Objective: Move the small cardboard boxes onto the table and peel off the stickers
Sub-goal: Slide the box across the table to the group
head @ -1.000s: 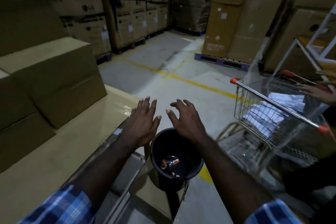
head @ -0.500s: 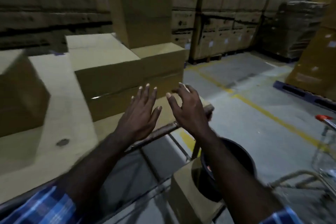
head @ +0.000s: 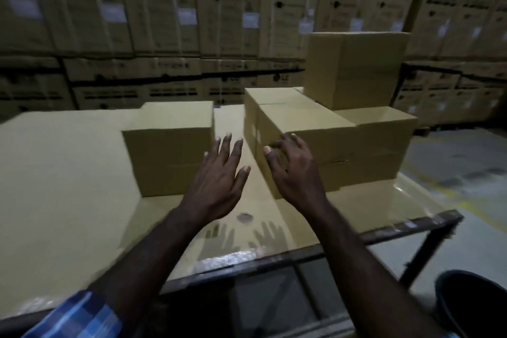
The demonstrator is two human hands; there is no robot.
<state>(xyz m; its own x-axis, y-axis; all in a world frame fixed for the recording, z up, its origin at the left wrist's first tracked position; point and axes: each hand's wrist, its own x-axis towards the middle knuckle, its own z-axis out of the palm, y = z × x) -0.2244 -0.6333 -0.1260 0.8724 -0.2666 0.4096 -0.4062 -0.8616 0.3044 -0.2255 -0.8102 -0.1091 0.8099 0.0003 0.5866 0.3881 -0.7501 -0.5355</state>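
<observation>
Several plain cardboard boxes stand on the table (head: 68, 200), whose top is covered in cardboard. One box (head: 170, 151) stands alone left of centre. A cluster of boxes (head: 323, 143) stands to its right, with one more box (head: 356, 68) stacked on top at the back. My left hand (head: 219, 181) hovers with spread fingers over the gap between the lone box and the cluster. My right hand (head: 293, 170) hovers just in front of the nearest box of the cluster, fingers loosely bent. Both hands hold nothing. No sticker shows on the boxes.
A wall of large printed cartons (head: 219, 22) fills the background. The table's dark metal frame (head: 428, 244) runs along the near edge and right corner. A black bucket (head: 472, 304) stands on the floor at the lower right.
My view has swung left from the aisle and cart to the table. Both empty hands have stayed out in front and now hover over the tabletop near the boxes.
</observation>
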